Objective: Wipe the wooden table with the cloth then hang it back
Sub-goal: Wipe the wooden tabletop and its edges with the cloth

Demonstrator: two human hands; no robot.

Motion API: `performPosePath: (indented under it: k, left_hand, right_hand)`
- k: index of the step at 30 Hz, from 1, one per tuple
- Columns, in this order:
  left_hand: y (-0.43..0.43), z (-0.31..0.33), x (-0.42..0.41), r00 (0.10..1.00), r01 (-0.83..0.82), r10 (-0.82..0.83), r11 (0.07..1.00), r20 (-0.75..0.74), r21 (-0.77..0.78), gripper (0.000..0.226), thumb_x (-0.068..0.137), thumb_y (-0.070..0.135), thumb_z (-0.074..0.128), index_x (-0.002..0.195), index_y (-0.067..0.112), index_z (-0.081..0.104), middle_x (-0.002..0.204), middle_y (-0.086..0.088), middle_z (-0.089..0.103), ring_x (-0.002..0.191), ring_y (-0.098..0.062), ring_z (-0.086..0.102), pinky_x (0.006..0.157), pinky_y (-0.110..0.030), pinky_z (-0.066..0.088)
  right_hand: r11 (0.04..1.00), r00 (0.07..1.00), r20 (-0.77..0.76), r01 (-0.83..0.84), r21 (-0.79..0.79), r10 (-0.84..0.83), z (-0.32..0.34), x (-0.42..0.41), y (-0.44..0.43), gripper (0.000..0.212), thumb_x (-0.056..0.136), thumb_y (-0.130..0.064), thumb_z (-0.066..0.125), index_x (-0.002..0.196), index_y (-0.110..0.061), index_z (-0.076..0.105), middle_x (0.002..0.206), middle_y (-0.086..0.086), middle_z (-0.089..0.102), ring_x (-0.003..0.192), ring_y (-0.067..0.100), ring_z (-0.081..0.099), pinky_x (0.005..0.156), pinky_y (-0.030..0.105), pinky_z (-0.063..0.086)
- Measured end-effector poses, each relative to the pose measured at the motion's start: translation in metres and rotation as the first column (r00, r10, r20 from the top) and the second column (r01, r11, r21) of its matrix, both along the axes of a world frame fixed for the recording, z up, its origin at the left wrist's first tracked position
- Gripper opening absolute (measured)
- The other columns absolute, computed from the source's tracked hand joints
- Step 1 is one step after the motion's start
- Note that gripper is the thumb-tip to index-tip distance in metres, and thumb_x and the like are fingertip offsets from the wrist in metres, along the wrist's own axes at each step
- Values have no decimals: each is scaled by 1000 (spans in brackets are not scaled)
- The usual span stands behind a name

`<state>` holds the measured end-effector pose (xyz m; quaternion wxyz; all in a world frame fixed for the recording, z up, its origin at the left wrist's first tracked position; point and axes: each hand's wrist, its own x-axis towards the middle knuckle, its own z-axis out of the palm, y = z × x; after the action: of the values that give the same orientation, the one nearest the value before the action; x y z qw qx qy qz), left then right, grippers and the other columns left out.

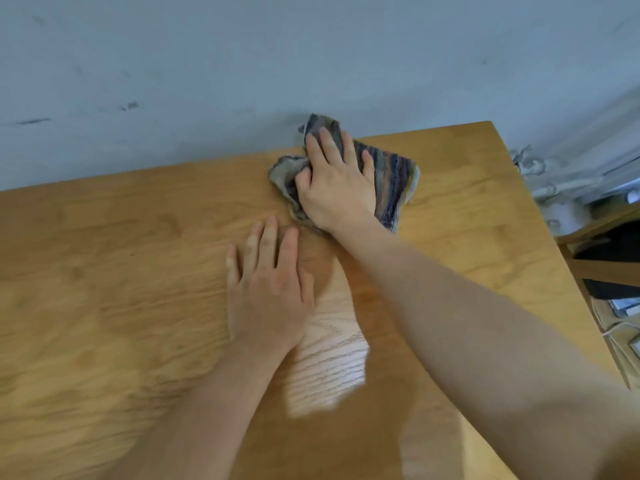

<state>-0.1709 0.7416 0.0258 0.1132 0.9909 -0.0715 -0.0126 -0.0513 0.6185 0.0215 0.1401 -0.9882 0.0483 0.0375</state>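
Observation:
A striped grey, blue and brown cloth (394, 178) lies bunched on the wooden table (104, 271) near its far edge, against the wall. My right hand (337, 183) presses down on the cloth with its fingers spread over it and the thumb tucked into a fold. My left hand (268, 289) rests flat on the bare wood just in front of the cloth, fingers straight, holding nothing.
A pale grey-blue wall (242, 64) rises right behind the table's far edge. The table's right edge (554, 237) runs diagonally; beyond it are white cables, a lower wooden shelf (599, 223) and dark items.

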Motion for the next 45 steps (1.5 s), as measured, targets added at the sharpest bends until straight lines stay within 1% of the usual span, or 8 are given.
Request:
performPosePath:
  k: [7, 13, 19, 25, 27, 32, 40, 45]
  left_hand:
    - [1, 2, -1, 1000, -8, 8, 1000, -16, 11, 52, 93, 33, 31, 142, 19, 39, 153, -7, 35, 143, -24, 25, 114, -53, 21]
    - [-1, 1, 6, 999, 4, -3, 999, -34, 49, 54, 93, 34, 30, 145, 18, 35, 154, -9, 32, 143, -26, 25, 114, -54, 20]
    - [-1, 2, 1, 1000, -23, 23, 999, -20, 34, 58, 92, 34, 31, 144, 10, 34, 152, -9, 36, 143, -25, 26, 114, -53, 21]
    - [-3, 2, 4, 999, 8, -6, 998, -36, 62, 59, 96, 36, 26, 150, 14, 22, 157, -8, 26, 146, -24, 18, 117, -52, 16]
    - [-3, 3, 2, 999, 5, -2, 998, -40, 63, 58, 95, 35, 28, 149, 14, 26, 156, -8, 27, 145, -25, 20, 116, -53, 18]
    - [-2, 7, 1, 1000, -5, 6, 999, -24, 39, 57, 91, 32, 30, 144, 13, 35, 153, -10, 33, 142, -28, 25, 112, -56, 22]
    - [-24, 8, -2, 994, -58, 61, 998, -85, 39, 56, 93, 25, 32, 149, 18, 27, 158, -13, 19, 146, -30, 13, 116, -55, 12]
    - [-43, 5, -5, 988, -136, 138, 990, -70, 37, 57, 92, 39, 29, 147, 25, 27, 158, -12, 20, 145, -32, 12, 114, -60, 8]
  right_hand:
    - [992, 991, 64, -109, -71, 113, -1, -45, -26, 59, 96, -41, 27, 154, -28, 26, 163, -7, 18, 151, 20, 9, 119, 46, 9]
    - [966, 967, 32, 252, -55, -251, 0, -14, -35, 60, 98, -38, 27, 156, -24, 18, 165, -4, 11, 151, 26, 4, 119, 52, 5]
    - [976, 975, 48, -215, -46, 217, 2, -32, -13, 58, 96, -40, 34, 153, -30, 27, 162, -9, 19, 150, 19, 10, 119, 46, 11]
    - [980, 982, 5, 188, -73, -188, 1, -9, -102, 61, 98, -42, 23, 156, -26, 16, 165, -5, 9, 151, 23, 2, 121, 49, 5]
    - [983, 986, 44, 166, -78, -163, 0, -31, -67, 63, 95, -40, 28, 155, -24, 23, 164, -3, 15, 151, 26, 8, 119, 53, 11]
    - [967, 967, 12, -255, -13, 255, 6, -153, -20, 57, 98, -39, 30, 153, -29, 27, 163, -8, 18, 151, 21, 7, 121, 46, 6]
    - [999, 1000, -13, 1, -46, -1, 7, -67, -88, 59, 98, -42, 26, 155, -31, 21, 164, -8, 12, 151, 19, 3, 121, 49, 7]
    - [996, 999, 23, -24, -90, 26, 7, -150, -90, 57, 99, -42, 26, 155, -30, 23, 163, -7, 15, 151, 22, 7, 120, 48, 9]
